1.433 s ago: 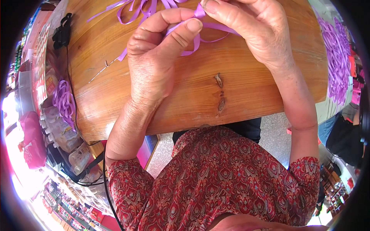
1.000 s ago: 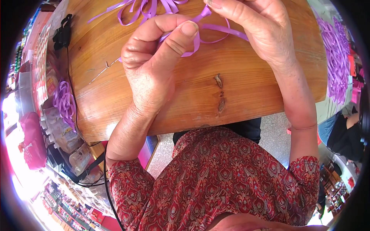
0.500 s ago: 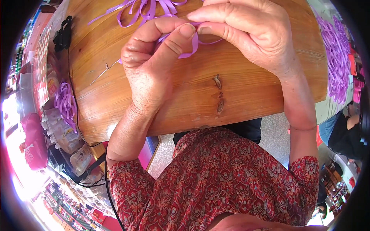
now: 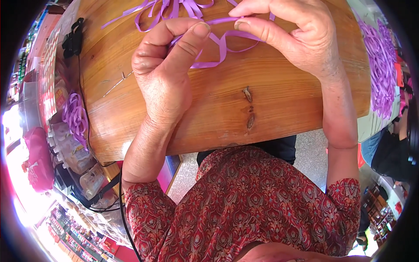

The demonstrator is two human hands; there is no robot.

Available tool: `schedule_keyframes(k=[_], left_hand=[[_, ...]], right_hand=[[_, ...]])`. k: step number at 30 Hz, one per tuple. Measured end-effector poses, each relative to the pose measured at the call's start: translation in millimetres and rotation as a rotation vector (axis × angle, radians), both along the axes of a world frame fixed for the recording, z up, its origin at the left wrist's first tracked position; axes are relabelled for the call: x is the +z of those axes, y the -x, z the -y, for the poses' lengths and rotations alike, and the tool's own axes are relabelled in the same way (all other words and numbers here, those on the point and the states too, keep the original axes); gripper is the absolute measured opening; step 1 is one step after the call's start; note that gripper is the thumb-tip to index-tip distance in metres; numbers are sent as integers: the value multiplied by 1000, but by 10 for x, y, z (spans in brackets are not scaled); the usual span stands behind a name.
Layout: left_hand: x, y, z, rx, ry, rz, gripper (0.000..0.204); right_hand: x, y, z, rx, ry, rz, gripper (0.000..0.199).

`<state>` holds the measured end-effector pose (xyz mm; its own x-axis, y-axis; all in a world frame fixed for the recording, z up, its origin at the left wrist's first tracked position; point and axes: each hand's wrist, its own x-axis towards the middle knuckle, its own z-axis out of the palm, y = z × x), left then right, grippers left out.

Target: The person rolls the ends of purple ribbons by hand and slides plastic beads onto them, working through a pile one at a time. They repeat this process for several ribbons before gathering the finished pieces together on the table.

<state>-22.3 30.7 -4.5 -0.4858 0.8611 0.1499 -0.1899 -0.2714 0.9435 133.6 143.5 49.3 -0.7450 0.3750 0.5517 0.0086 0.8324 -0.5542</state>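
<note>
A narrow purple ribbon (image 4: 221, 20) runs between my two hands above the wooden table. My left hand (image 4: 168, 61) pinches it between thumb and bent forefinger. To the right, the thumb and forefinger of my right hand (image 4: 290, 37) grip the same ribbon. A loop of purple ribbon (image 4: 222, 51) hangs below the stretched part, between the hands. Beyond my left hand lies a loose heap of purple ribbons (image 4: 168, 9). Beside my left wrist, a thin metal tool (image 4: 117, 84) rests on the table, its upper end hidden by the hand.
The wooden table (image 4: 209, 118) has a dark knot near its front edge. Purple ribbon bundles lie at the left (image 4: 75, 118) and in a big pile on the right (image 4: 380, 65). A black cable (image 4: 83, 83) follows the left edge, near a pink pouch (image 4: 38, 159). A person (image 4: 386, 153) is at far right.
My hands have moved apart, the right one rightward and the left slightly left. More ribbon now shows stretched between them, and the hanging loop has widened.
</note>
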Motion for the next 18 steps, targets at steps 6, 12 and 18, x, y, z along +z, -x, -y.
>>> schedule_keyframes(k=[6,12,18], left_hand=[[-7,-14,4,-19,28,87,7],[-8,-8,0,-35,34,96,7],[-32,20,20,-40,52,120,6]], right_hand=[[37,-9,17,31,98,27,17],[10,-12,0,55,95,-6,21],[-11,-6,4,36,121,3,18]])
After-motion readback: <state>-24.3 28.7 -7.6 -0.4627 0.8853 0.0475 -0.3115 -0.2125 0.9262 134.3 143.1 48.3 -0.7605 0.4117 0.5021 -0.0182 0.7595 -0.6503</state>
